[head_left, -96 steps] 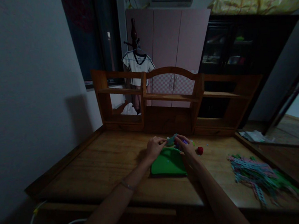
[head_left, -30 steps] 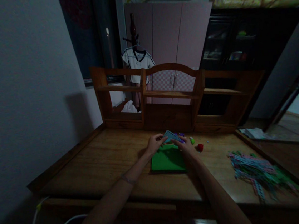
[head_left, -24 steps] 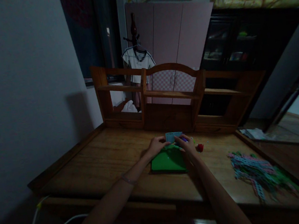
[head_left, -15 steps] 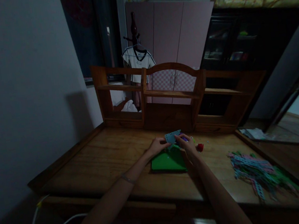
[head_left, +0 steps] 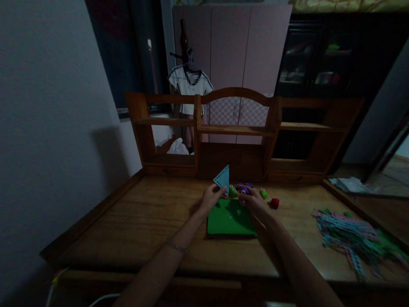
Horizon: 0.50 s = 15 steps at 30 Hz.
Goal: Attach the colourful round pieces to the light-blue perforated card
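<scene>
The left hand (head_left: 211,198) pinches a thin blue perforated triangle (head_left: 223,179) upright by its lower corner above the green board (head_left: 230,220) on the bench (head_left: 145,219), while the right hand (head_left: 253,200), fingers curled, touches small beads (head_left: 243,189); the triangle looks light, stiff, best held by its edges

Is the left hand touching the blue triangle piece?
Touching. In the head view the left hand pinches the lower corner of the blue triangle piece and holds it upright above the far edge of the green board.
</scene>
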Each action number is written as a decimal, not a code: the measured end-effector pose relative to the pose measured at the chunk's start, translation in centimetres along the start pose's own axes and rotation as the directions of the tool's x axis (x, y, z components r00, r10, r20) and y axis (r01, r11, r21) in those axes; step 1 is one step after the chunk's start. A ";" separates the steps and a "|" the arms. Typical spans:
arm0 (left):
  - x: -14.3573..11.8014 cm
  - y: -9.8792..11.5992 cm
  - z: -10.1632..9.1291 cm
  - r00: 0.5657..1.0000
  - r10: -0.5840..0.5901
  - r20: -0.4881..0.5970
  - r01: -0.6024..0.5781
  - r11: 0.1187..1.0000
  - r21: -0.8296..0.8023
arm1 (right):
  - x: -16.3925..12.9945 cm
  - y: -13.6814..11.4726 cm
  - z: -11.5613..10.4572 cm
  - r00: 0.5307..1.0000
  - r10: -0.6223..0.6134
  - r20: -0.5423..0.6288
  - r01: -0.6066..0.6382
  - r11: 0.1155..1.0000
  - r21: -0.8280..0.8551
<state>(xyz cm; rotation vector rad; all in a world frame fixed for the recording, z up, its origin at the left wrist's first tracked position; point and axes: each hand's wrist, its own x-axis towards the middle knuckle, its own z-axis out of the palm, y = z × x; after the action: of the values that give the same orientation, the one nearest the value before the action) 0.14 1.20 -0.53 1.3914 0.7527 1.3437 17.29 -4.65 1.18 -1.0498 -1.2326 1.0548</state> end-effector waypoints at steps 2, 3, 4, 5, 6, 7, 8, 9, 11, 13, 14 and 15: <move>-0.1 0.1 0.2 1.000 0.006 0.004 -0.006 1.000 0.014 | -0.4 -0.5 0.2 1.000 0.004 0.031 -0.006 0.998 0.069; -0.1 0.3 0.3 1.000 0.004 0.014 -0.004 1.000 0.018 | -0.5 -0.7 0.3 0.999 0.010 0.053 -0.015 0.995 0.101; -0.2 0.4 0.4 1.000 -0.001 0.028 0.000 1.000 0.019 | -0.4 -0.9 0.2 0.997 0.020 0.074 -0.030 0.991 0.132; -0.3 0.6 0.5 0.999 -0.004 0.047 0.003 1.000 0.018 | -0.3 -1.0 0.2 0.995 0.036 0.094 -0.051 0.985 0.163; -0.5 0.9 0.6 0.998 -0.004 0.070 0.003 1.000 0.018 | -0.1 -1.1 0.1 0.991 0.061 0.119 -0.083 0.979 0.189; -0.7 1.1 0.7 0.996 -0.002 0.093 0.000 1.000 0.019 | 0.1 -1.2 0.0 0.985 0.093 0.147 -0.123 0.969 0.212; -0.9 1.3 0.8 0.993 0.000 0.116 -0.003 1.000 0.024 | 0.3 -1.2 -0.2 0.976 0.123 0.178 -0.164 0.957 0.239; -1.1 1.5 0.9 0.991 -0.002 0.134 -0.003 0.999 0.033 | 0.5 -1.2 -0.3 0.967 0.146 0.207 -0.200 0.942 0.269; -1.4 1.9 1.0 0.988 -0.019 0.156 0.009 0.998 0.063 | 0.7 -1.3 -0.4 0.953 0.165 0.254 -0.245 0.915 0.322; -1.7 2.1 1.1 0.989 -0.030 0.143 0.016 0.995 0.101 | 0.7 -1.4 -0.4 0.950 0.160 0.268 -0.249 0.906 0.343; -1.8 2.2 1.0 0.992 -0.026 0.124 0.011 0.993 0.122 | 0.6 -1.5 -0.4 0.952 0.155 0.265 -0.242 0.909 0.338; -1.9 2.2 1.0 0.995 -0.017 0.101 0.002 0.990 0.142 | 0.6 -1.6 -0.3 0.956 0.147 0.255 -0.229 0.917 0.326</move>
<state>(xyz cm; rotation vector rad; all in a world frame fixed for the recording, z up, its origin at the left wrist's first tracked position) 0.29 -1.39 1.03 1.5546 0.7984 1.2216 17.69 -4.43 2.89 -0.7944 -1.0777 1.5191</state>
